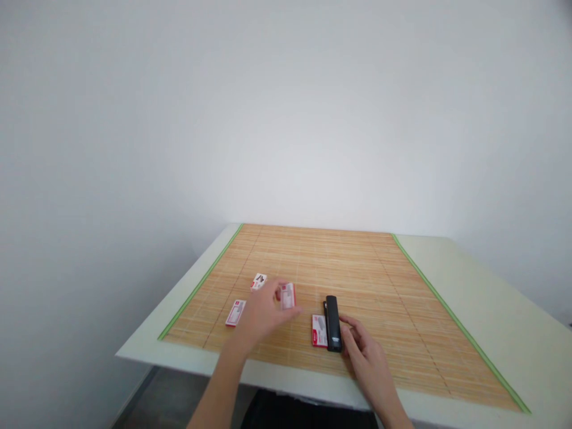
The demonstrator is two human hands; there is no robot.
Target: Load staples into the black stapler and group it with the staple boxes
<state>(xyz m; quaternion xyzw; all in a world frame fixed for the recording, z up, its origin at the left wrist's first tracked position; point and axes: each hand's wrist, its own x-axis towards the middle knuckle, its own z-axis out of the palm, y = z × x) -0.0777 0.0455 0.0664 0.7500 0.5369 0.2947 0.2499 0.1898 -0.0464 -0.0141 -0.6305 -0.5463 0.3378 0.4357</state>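
Note:
My left hand (263, 308) pinches a small red-and-white staple box (287, 296) between its thumb and fingers, just above the mat. Resting on the mat, my right hand (365, 353) has slightly bent, parted fingers, with the fingertips against the right side of a black stapler (333, 325). Close along the stapler's left side lies another red-and-white staple box (319, 330). A similar box (235, 313) lies to the left of my left hand. Behind that hand is a small white box with a dark picture (258, 280), its lower part hidden.
A bamboo mat (322, 256) with green edging covers most of the white table (487, 304). The table's front edge is close to my lap, and a plain white wall (313, 119) rises behind it. Another wall stands at the left.

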